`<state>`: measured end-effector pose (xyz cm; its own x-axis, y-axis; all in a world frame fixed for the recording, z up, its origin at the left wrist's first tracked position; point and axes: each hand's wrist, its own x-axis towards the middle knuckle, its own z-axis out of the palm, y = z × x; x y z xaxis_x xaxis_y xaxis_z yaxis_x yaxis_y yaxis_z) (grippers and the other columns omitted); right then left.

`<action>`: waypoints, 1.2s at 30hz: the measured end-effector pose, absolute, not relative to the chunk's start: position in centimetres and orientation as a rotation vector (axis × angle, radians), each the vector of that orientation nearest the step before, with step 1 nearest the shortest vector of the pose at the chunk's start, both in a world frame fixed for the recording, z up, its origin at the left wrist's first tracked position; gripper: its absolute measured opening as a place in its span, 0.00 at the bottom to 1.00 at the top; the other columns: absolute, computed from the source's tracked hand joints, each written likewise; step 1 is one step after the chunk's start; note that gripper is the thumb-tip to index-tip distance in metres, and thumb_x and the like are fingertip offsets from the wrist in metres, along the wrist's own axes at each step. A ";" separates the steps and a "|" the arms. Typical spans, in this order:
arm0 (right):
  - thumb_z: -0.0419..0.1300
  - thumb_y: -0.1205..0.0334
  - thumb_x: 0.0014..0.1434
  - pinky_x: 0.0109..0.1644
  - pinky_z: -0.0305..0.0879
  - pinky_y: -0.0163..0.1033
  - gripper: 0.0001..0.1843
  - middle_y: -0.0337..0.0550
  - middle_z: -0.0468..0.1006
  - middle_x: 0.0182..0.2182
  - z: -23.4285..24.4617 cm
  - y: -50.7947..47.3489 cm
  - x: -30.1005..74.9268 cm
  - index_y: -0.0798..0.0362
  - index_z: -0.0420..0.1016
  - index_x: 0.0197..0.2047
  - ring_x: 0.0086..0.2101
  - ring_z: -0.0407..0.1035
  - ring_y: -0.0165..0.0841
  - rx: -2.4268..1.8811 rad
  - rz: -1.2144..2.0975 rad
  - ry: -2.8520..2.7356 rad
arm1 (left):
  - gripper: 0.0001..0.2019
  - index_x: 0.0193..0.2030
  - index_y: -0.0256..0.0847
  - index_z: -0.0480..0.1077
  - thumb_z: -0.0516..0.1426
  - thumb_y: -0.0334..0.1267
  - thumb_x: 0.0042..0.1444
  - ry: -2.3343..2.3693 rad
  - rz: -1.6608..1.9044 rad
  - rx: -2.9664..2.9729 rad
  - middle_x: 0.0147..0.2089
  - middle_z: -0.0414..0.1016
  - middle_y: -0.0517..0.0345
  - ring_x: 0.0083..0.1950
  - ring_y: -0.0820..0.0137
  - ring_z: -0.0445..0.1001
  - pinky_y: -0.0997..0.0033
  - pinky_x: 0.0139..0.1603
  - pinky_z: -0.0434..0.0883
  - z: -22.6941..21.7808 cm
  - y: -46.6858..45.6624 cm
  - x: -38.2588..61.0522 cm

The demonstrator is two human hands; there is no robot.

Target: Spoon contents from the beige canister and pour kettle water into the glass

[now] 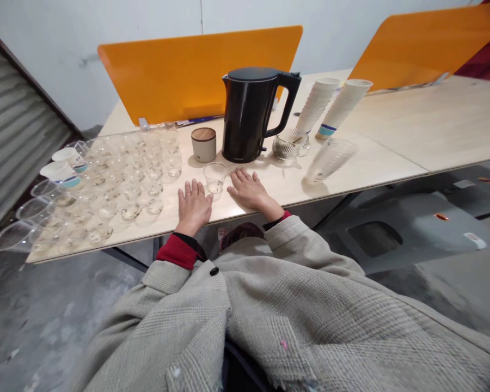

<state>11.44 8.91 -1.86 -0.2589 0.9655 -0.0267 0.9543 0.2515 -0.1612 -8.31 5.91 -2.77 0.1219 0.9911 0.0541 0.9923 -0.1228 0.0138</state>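
Observation:
My left hand [193, 206] lies flat on the wooden table [392, 147], fingers stretched out, holding nothing. My right hand [250, 190] lies flat too, fingers spread, just right of a small clear plastic cup [214, 177] that stands between the two hands. Neither hand touches the cup. Behind the cup stands a black electric kettle [251, 113] with its handle to the right. A small beige canister with a wooden lid [203, 144] sits left of the kettle.
Several clear plastic cups [122, 174] in rows cover the table's left part, with two paper cups [63, 169] at the far left. A glass cup [288, 145], a lying stack of clear cups [330, 159] and two paper-cup stacks [330, 106] lie right of the kettle. Orange dividers [188, 71] stand behind.

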 end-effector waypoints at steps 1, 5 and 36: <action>0.43 0.52 0.77 0.83 0.40 0.69 0.39 0.63 0.46 0.83 -1.9 8.9 11.4 0.68 0.51 0.82 0.81 0.40 0.54 -1.861 0.223 -2.421 | 0.35 0.83 0.27 0.52 0.38 0.48 0.77 -2.060 -0.079 -2.334 0.87 0.47 0.38 0.88 0.46 0.47 0.40 0.85 0.50 -2.8 5.9 -8.3; 0.42 0.52 0.77 0.83 0.40 0.68 0.39 0.63 0.46 0.83 -2.0 9.0 11.5 0.67 0.51 0.82 0.82 0.40 0.53 -1.865 0.224 -2.419 | 0.35 0.83 0.27 0.52 0.38 0.48 0.78 -2.069 -0.082 -2.337 0.87 0.47 0.38 0.88 0.46 0.46 0.39 0.86 0.49 -2.7 5.9 -8.3; 0.43 0.51 0.77 0.82 0.42 0.68 0.39 0.65 0.47 0.82 -2.2 9.1 11.6 0.68 0.52 0.81 0.81 0.42 0.53 -1.843 0.188 -2.421 | 0.35 0.83 0.26 0.52 0.39 0.47 0.77 -2.092 -0.115 -2.352 0.87 0.47 0.38 0.88 0.46 0.45 0.39 0.86 0.47 -2.5 5.8 -8.2</action>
